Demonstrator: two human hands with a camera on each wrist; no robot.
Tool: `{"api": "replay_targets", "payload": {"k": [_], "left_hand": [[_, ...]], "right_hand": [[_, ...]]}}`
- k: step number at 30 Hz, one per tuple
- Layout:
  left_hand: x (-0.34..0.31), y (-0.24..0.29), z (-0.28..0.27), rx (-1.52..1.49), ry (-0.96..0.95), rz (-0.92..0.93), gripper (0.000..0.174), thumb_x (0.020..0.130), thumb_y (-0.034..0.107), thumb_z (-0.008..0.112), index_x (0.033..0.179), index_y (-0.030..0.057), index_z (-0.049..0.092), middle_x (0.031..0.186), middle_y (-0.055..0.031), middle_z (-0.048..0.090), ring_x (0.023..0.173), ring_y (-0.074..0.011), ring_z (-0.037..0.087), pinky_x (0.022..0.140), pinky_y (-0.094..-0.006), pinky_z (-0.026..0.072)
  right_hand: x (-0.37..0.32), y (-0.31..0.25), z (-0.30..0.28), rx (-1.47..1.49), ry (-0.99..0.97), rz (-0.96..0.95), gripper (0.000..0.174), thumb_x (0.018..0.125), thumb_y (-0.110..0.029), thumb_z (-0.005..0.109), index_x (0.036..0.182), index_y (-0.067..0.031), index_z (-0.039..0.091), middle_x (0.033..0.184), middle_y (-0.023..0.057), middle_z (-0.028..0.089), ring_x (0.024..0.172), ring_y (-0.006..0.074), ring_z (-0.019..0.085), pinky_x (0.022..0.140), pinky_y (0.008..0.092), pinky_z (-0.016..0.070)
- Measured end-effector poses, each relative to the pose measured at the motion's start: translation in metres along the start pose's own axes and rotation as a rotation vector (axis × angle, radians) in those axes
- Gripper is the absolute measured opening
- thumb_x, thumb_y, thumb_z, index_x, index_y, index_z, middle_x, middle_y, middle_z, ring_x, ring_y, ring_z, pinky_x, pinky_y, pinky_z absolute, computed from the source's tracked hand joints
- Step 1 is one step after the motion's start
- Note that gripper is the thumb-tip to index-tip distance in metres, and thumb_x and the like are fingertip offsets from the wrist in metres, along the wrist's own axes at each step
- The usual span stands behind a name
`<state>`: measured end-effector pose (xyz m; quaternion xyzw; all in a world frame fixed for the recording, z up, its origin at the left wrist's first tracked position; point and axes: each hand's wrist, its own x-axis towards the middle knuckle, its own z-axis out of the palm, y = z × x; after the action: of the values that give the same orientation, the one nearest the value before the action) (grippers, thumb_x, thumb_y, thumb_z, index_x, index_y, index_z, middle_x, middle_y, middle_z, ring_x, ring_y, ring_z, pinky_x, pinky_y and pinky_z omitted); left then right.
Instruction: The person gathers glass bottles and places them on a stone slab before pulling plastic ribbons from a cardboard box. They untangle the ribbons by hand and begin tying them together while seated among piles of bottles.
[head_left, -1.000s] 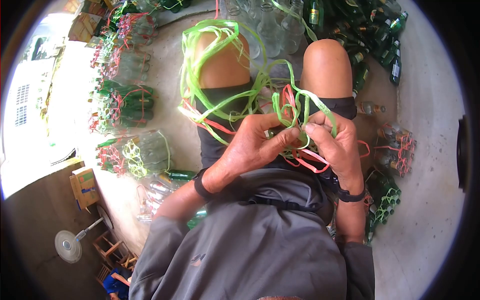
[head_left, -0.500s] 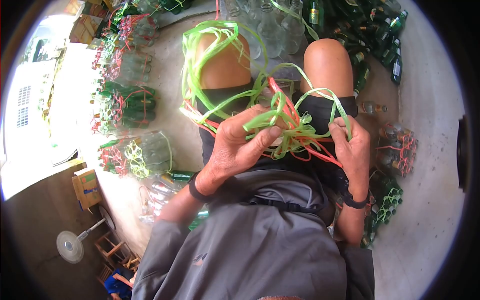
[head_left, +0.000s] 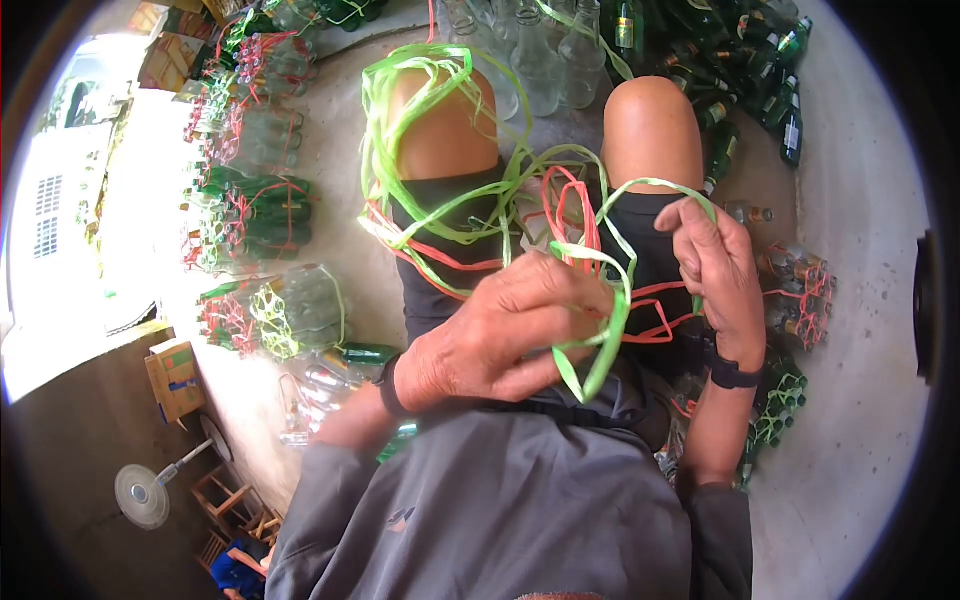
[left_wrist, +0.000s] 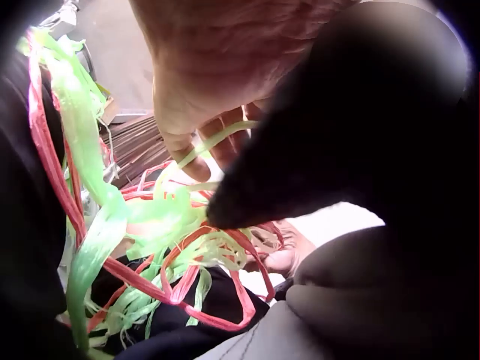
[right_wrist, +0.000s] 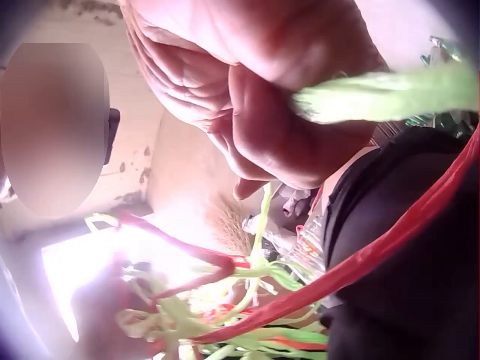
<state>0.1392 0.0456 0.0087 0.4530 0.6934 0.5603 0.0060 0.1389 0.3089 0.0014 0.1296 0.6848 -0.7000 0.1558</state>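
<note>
My left hand [head_left: 515,325], back upward over the lap, grips a loop of green plastic twine [head_left: 606,345] that hangs off its fingers. In the left wrist view a thin green strand [left_wrist: 217,138] crosses those fingers. To the right, my right hand [head_left: 715,265] pinches another stretch of the green twine, whose tail comes out beside the palm [right_wrist: 375,97]. Between the hands the strand arches above the right thigh. Red twine [head_left: 655,320] lies tangled with the green below and between them. A large looped bundle of green twine [head_left: 420,100] drapes over the left knee.
Clear glass bottles [head_left: 540,60] stand ahead of the knees. Loose green bottles [head_left: 745,80] lie in a heap at the far right. Tied bottle bundles [head_left: 255,215] line the left side, and others [head_left: 800,295] lie by the right wall. A fan [head_left: 142,495] and cardboard box [head_left: 175,380] stand lower left.
The hands, close together at first, have moved apart. My right hand has shifted right and up with its strand; my left hand has turned back upward and drawn a green loop toward the body.
</note>
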Motion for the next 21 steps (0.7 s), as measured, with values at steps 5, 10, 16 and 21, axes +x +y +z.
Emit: {"api": "replay_targets", "payload": {"k": [5, 10, 16, 21], "left_hand": [[0.008, 0.007, 0.009, -0.029, -0.115, 0.06, 0.013, 0.084, 0.007, 0.07, 0.091, -0.0018, 0.065, 0.116, -0.0171, 0.067, 0.104, -0.0353, 0.066, 0.088, -0.045, 0.0527], [0.008, 0.008, 0.019, -0.099, -0.209, 0.072, 0.011, 0.087, 0.007, 0.066, 0.087, -0.0032, 0.062, 0.12, -0.0181, 0.065, 0.109, -0.0381, 0.065, 0.094, -0.0482, 0.0526], [0.009, 0.012, 0.027, -0.131, -0.291, 0.098, 0.011, 0.085, 0.006, 0.063, 0.088, -0.0043, 0.062, 0.12, -0.0194, 0.064, 0.111, -0.0353, 0.065, 0.096, -0.0488, 0.0529], [0.006, 0.014, 0.035, -0.15, -0.351, 0.135, 0.014, 0.081, 0.007, 0.065, 0.087, -0.0054, 0.061, 0.119, -0.0197, 0.063, 0.11, -0.0348, 0.065, 0.094, -0.0482, 0.0535]], "right_hand": [[0.017, -0.002, 0.008, -0.071, -0.052, -0.017, 0.044, 0.107, -0.044, 0.053, 0.103, -0.0032, 0.068, 0.065, -0.0089, 0.037, 0.053, 0.0001, 0.03, 0.046, 0.0208, 0.0226], [0.024, -0.015, 0.02, -0.115, -0.1, -0.008, 0.045, 0.107, -0.046, 0.052, 0.104, -0.0051, 0.068, 0.066, -0.0095, 0.037, 0.053, 0.0002, 0.028, 0.046, 0.0215, 0.0222], [0.052, 0.001, 0.026, -0.155, -0.184, -0.142, 0.039, 0.108, -0.037, 0.053, 0.091, -0.0034, 0.061, 0.07, -0.0074, 0.041, 0.063, 0.0034, 0.036, 0.054, 0.0241, 0.0343], [0.064, 0.001, 0.035, -0.282, -0.24, -0.33, 0.036, 0.109, -0.029, 0.053, 0.089, 0.0014, 0.056, 0.071, -0.0044, 0.046, 0.068, 0.0065, 0.043, 0.062, 0.028, 0.0425]]}}
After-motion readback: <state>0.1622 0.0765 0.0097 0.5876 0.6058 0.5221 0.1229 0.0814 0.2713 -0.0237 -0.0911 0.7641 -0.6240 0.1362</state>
